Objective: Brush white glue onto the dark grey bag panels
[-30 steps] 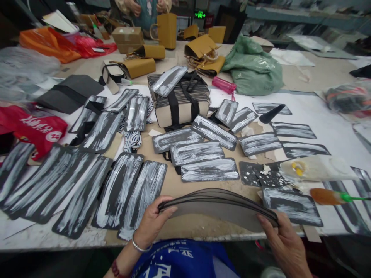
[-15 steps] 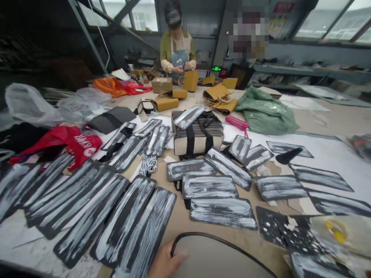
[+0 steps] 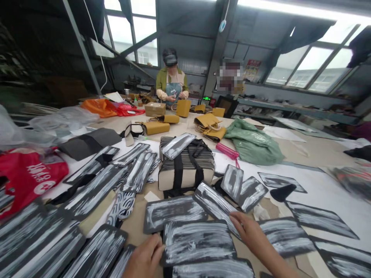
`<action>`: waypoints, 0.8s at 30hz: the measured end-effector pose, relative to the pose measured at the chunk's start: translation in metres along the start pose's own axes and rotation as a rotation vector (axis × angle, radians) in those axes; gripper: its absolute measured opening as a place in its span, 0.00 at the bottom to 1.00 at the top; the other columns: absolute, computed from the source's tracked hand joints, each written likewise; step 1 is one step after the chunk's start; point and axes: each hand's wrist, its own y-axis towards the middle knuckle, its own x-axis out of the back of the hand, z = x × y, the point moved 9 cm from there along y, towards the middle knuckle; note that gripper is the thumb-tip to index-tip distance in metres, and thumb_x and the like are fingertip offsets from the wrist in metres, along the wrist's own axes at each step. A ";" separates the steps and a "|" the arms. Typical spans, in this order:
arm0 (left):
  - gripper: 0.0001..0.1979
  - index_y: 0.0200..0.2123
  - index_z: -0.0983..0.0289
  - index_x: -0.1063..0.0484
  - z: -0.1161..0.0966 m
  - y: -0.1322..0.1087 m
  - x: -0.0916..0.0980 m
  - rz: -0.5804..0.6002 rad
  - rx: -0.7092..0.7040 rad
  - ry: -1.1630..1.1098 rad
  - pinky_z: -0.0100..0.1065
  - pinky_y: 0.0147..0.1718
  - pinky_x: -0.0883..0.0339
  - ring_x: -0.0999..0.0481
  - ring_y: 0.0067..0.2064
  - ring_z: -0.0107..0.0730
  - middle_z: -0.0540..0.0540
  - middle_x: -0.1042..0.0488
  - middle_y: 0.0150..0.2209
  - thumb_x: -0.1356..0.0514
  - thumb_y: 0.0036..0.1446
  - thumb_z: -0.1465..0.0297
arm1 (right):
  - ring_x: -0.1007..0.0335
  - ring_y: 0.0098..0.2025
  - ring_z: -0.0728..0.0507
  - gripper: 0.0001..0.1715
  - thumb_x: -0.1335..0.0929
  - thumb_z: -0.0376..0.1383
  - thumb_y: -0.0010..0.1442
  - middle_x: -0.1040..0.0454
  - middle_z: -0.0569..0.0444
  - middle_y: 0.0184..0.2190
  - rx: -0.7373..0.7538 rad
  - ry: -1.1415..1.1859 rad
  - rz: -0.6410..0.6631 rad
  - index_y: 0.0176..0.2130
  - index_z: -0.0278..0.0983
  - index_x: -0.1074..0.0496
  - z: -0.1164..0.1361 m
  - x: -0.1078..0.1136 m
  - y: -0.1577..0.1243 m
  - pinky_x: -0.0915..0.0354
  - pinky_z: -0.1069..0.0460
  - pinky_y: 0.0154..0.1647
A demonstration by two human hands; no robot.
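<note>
Dark panels with rounded corners, streaked with white coating, cover the table. My left hand (image 3: 145, 255) has its fingers curled closed at the left edge of one coated panel (image 3: 199, 241); what they hold, if anything, is hidden. My right hand (image 3: 246, 229) reaches in from the lower right, fingers pressed together, over the lower end of a slanted coated panel (image 3: 213, 200). Whether it pinches that panel I cannot tell. Beyond them stands a strapped bundle of striped dark layers (image 3: 187, 172), with one coated panel (image 3: 178, 146) lying on top.
More coated panels lie left and right. A red bag (image 3: 34, 177) is at the left, a pink pouch (image 3: 227, 151) and a green plastic bag (image 3: 252, 143) behind. Across the table a person (image 3: 172, 83) works beside mustard-yellow bags (image 3: 208, 125).
The view has tilted up and closer to the bundle. The black-rimmed grey piece that my left hand touched is out of sight. Both hands are now over the middle panels.
</note>
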 end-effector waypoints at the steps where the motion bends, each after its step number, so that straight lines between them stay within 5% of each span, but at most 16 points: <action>1: 0.09 0.22 0.60 0.36 -0.016 0.025 0.007 -0.015 -0.054 0.015 0.29 0.27 0.39 0.30 0.26 0.32 0.52 0.29 0.24 0.49 0.54 0.67 | 0.27 0.34 0.41 0.17 0.42 0.42 0.59 0.25 0.51 0.32 0.025 -0.008 0.005 0.34 0.38 0.29 0.002 0.000 0.029 0.32 0.49 0.35; 6: 0.09 0.26 0.61 0.33 -0.070 0.132 0.024 -0.018 -0.234 0.193 0.30 0.29 0.39 0.28 0.29 0.33 0.53 0.28 0.25 0.50 0.56 0.68 | 0.28 0.35 0.43 0.14 0.41 0.36 0.57 0.25 0.51 0.32 -0.020 -0.080 -0.041 0.34 0.37 0.29 -0.022 -0.004 0.147 0.34 0.50 0.36; 12: 0.11 0.42 0.64 0.32 -0.092 0.220 -0.010 0.016 -0.355 0.345 0.38 0.45 0.38 0.29 0.44 0.40 0.59 0.27 0.40 0.48 0.54 0.71 | 0.29 0.40 0.41 0.15 0.41 0.32 0.56 0.26 0.46 0.37 -0.043 -0.077 -0.108 0.41 0.34 0.30 -0.070 -0.026 0.229 0.36 0.46 0.42; 18: 0.41 0.57 0.64 0.44 -0.076 0.275 -0.055 0.068 -0.388 0.480 0.53 0.58 0.61 0.53 0.62 0.53 0.66 0.47 0.60 0.36 0.41 0.56 | 0.30 0.36 0.43 0.19 0.38 0.29 0.50 0.27 0.49 0.35 -0.042 0.013 -0.067 0.44 0.35 0.34 -0.094 -0.055 0.259 0.36 0.48 0.41; 24: 0.53 0.61 0.63 0.53 -0.061 0.283 -0.067 0.014 -0.425 0.623 0.56 0.57 0.72 0.59 0.63 0.55 0.70 0.54 0.62 0.38 0.35 0.46 | 0.32 0.36 0.46 0.11 0.37 0.33 0.50 0.31 0.51 0.34 -0.073 0.107 -0.060 0.37 0.36 0.39 -0.104 -0.063 0.250 0.35 0.52 0.35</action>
